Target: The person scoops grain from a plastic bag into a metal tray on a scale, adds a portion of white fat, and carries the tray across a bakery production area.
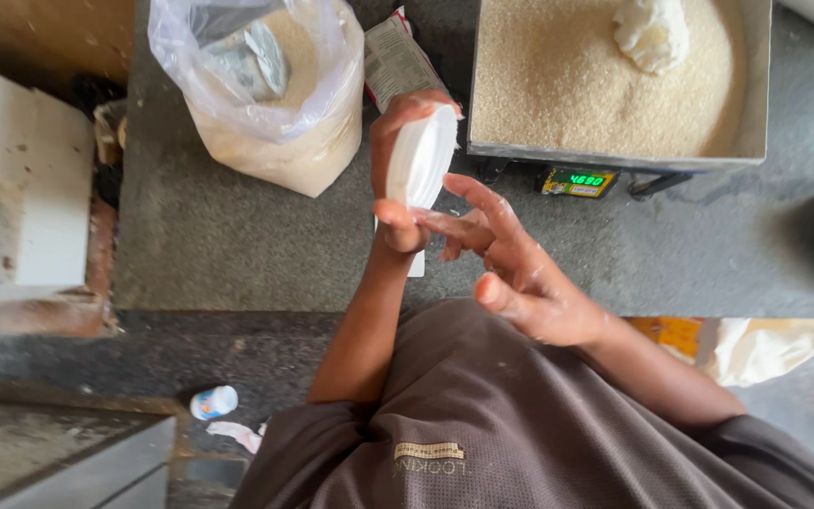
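Observation:
My left hand (398, 160) grips a round white lid or shallow plastic container (422, 155) on edge, thumb below and fingers over its top rim. My right hand (511, 269) is beside it with fingers spread, the fingertips reaching toward the lid's lower edge and holding nothing. Both hands hover over a grey stone counter (237, 245). Behind them stands a metal weighing tray (614, 155) heaped with pale grain, resting on a digital scale whose green display (580, 180) is lit.
A clear plastic bag of grain (266, 104) with a scoop inside stands at the back left. A crumpled white bag (652, 33) lies on the grain heap. A printed packet (393, 61) lies behind my left hand. A small bottle (213, 402) lies on the floor.

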